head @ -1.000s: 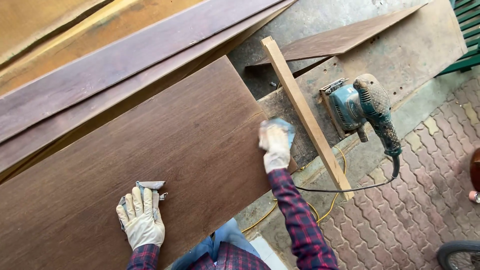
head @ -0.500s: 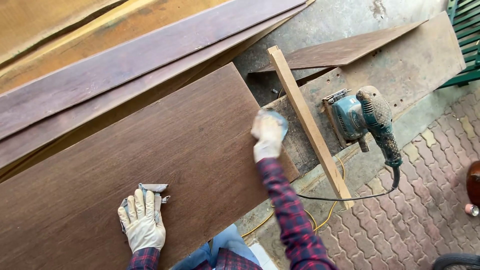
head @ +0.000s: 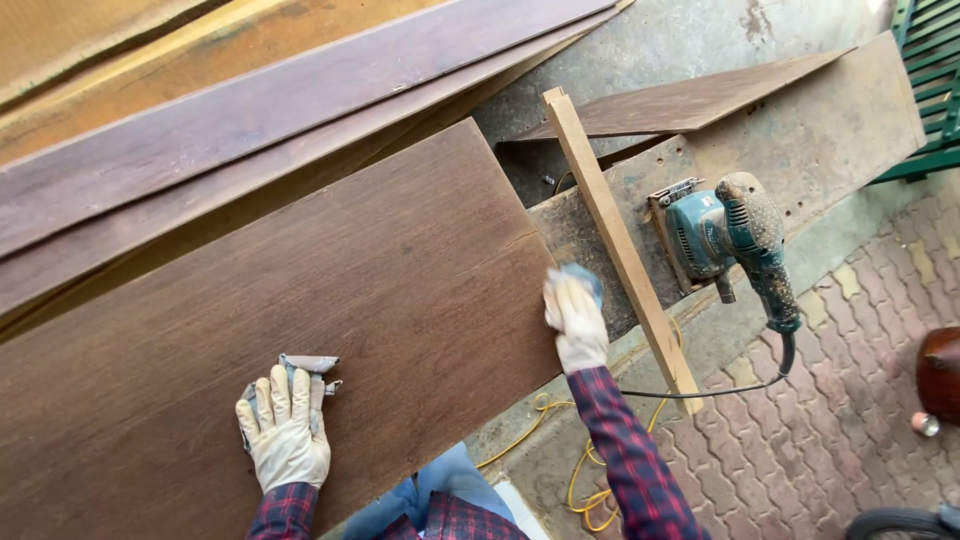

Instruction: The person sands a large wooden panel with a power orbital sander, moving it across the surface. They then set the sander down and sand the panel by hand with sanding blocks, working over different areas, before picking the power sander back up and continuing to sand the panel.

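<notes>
A wide dark brown wooden panel (head: 300, 320) lies tilted across the workbench. My left hand (head: 285, 430), in a pale work glove, rests flat on the panel near its front edge, pressing a folded grey piece of sandpaper (head: 310, 366) under the fingers. My right hand (head: 575, 320), also gloved, grips a small grey-blue pad (head: 583, 275) at the panel's right end edge.
A teal electric sander (head: 725, 235) rests on the bench (head: 830, 130) to the right, its cord (head: 700, 392) trailing down. A pale wooden slat (head: 615, 240) lies diagonally beside my right hand. Long dark planks (head: 250, 120) are stacked behind. Yellow cable (head: 580, 470) and paving bricks (head: 820, 450) are below.
My right hand has moved a little along the panel's right end edge with the pad. My left hand has stayed pressed on the sandpaper.
</notes>
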